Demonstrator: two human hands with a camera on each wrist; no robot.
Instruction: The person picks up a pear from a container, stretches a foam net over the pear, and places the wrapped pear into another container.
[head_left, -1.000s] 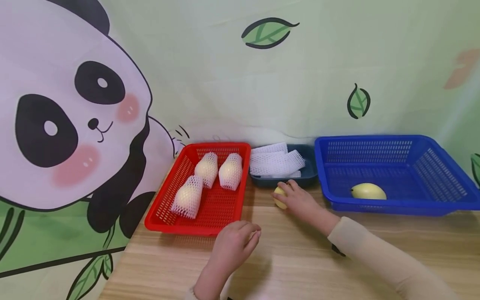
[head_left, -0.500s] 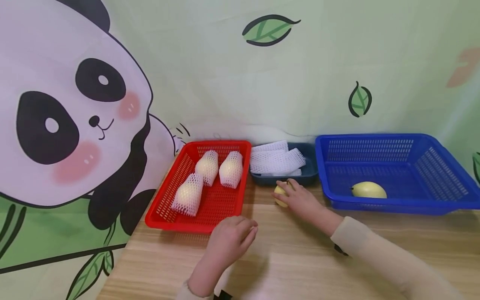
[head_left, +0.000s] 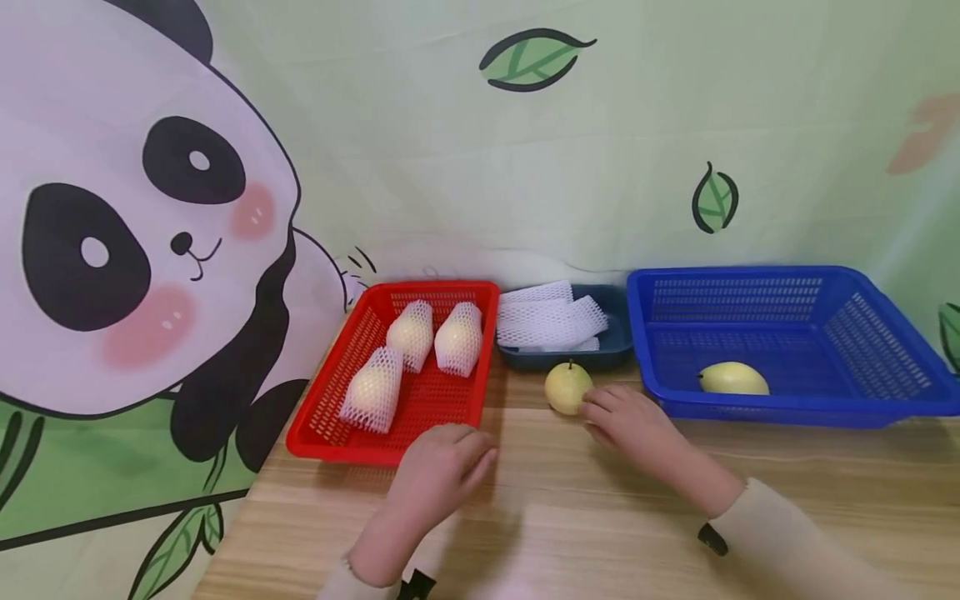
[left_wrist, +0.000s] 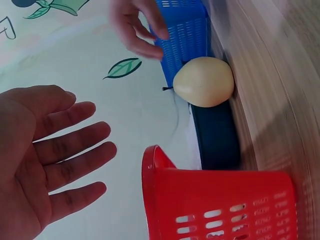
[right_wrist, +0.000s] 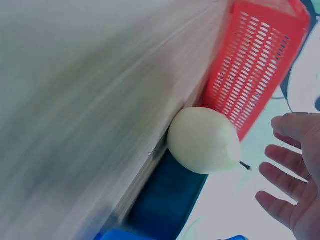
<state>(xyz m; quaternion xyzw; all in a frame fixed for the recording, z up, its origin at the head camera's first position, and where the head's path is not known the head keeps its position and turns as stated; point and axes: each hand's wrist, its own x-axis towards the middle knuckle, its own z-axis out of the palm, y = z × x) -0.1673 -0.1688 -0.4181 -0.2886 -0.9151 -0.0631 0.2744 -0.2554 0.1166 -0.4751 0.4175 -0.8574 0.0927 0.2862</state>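
A yellow pear [head_left: 567,388] stands upright on the wooden table, stem up, in front of the dark teal tray. My right hand [head_left: 630,425] is just to the right of it, fingers loosely bent and holding nothing. In the right wrist view that hand [right_wrist: 295,172] shows spread fingers apart from the pear [right_wrist: 204,140]. My left hand [head_left: 442,467] hovers by the front right corner of the red basket [head_left: 322,450]; the left wrist view shows its fingers [left_wrist: 80,162] relaxed, with nothing in them. Three pears in white foam net sleeves [head_left: 372,390] lie in the red basket.
Behind the pear, the dark teal tray [head_left: 618,333] holds several flat white foam nets [head_left: 540,323]. To the right is a blue basket [head_left: 795,408] with one bare pear [head_left: 735,379] inside. A cloth printed with a panda and leaves [head_left: 531,60] hangs behind the table.
My right hand has let go of the pear and drawn back to the right, leaving it standing on the table. My left hand has shifted slightly to the left.
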